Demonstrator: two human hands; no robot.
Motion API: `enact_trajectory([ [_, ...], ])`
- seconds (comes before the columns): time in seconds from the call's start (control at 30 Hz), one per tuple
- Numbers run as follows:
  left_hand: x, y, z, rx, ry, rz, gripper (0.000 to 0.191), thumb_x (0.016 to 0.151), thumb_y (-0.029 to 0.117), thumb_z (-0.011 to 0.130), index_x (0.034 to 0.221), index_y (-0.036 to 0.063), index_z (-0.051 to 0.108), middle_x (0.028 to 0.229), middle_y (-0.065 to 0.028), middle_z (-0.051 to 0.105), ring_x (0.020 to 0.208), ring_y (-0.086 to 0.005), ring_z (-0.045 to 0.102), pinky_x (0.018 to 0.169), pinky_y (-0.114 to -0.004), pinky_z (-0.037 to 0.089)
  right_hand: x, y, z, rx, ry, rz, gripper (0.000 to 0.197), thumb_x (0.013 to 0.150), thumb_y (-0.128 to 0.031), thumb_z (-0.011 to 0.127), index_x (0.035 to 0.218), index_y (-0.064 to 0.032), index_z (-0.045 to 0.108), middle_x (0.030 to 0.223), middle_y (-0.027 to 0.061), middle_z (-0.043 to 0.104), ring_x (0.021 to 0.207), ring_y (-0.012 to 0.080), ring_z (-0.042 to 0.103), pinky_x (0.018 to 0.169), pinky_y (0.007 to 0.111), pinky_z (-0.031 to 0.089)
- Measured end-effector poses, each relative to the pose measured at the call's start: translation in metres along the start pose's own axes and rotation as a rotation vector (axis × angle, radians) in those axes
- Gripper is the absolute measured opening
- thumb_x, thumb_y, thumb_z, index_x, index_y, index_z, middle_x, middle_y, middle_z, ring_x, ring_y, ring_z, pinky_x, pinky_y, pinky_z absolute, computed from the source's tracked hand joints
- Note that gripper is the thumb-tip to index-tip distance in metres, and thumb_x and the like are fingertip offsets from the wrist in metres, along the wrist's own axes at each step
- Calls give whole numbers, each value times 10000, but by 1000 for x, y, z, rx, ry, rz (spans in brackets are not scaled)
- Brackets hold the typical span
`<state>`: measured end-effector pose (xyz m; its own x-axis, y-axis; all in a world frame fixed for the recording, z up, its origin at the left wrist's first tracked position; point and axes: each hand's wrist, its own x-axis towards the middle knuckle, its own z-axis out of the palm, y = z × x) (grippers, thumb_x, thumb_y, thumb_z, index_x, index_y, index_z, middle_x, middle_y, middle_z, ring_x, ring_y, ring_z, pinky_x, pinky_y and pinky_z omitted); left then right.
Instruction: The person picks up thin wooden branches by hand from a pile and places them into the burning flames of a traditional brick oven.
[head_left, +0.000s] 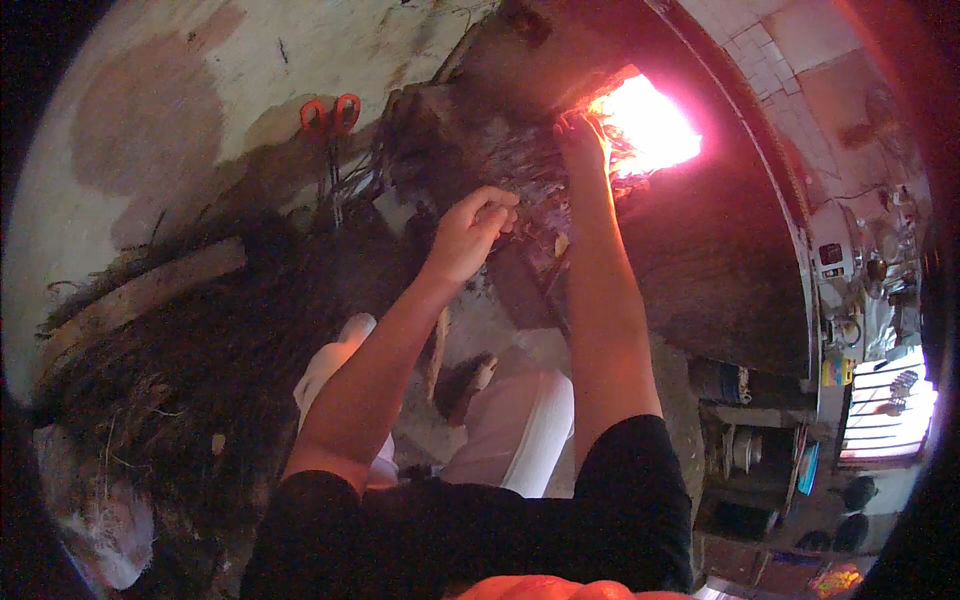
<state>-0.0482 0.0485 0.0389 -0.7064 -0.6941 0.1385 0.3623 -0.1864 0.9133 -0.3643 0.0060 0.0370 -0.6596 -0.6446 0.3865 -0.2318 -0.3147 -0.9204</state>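
A fire glows white and pink in the stove opening (649, 124), too bright to show detail inside. My right hand (583, 142) reaches to the left side of this opening, with its fingers at a heap of dry twigs and brush (525, 154). Whether those fingers grip any twigs is lost in the glare and blur. Lower and to the left, my left hand (476, 229) hovers with curled fingers, the thumb near the index finger. Nothing plain shows between them. Below the hands lie scraps of tinder (561, 244) and a dark flat slab (525, 289).
Red-handled tongs (330, 116) lean on the stained wall (150, 112). A large pile of dark brush (187, 360) fills the left side, with a log (150, 292) along it. At right, the stove's dark side (720, 247) curves below a tiled counter (787, 82); shelves (757, 412) stand lower right.
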Motion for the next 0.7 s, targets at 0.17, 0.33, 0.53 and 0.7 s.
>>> enact_trajectory([
  [0.17,-5,7,-11,39,101,-17,197,947,137,488,1083,49,601,963,-45,636,898,-132,596,819,-273,473,-97,-57,70,477,31,292,380,871,-75,591,1226,-27,466,1055,114,584,982,245,579,842,368,494],
  [0.33,7,-14,-2,-233,497,258,411,944,313,494,1280,77,474,1218,-66,535,1111,-172,481,991,-311,346,-217,-104,113,227,-269,-9,548,972,-390,398,1354,0,365,1395,160,405,1288,287,388,1027,399,337],
  [0.53,-27,-28,12,-884,138,81,510,951,448,444,1328,108,400,1188,-82,535,889,-129,528,739,-263,433,-251,-52,91,-61,-563,54,534,978,-309,334,1412,0,292,1436,133,350,1316,226,324,1077,352,247],
  [0.7,-150,23,-54,-391,183,377,434,939,268,535,1322,92,432,1156,-139,575,994,-205,592,881,-354,478,-282,-72,101,-188,-507,217,443,987,-311,406,1297,0,467,1127,79,583,946,160,562,817,304,457],
])
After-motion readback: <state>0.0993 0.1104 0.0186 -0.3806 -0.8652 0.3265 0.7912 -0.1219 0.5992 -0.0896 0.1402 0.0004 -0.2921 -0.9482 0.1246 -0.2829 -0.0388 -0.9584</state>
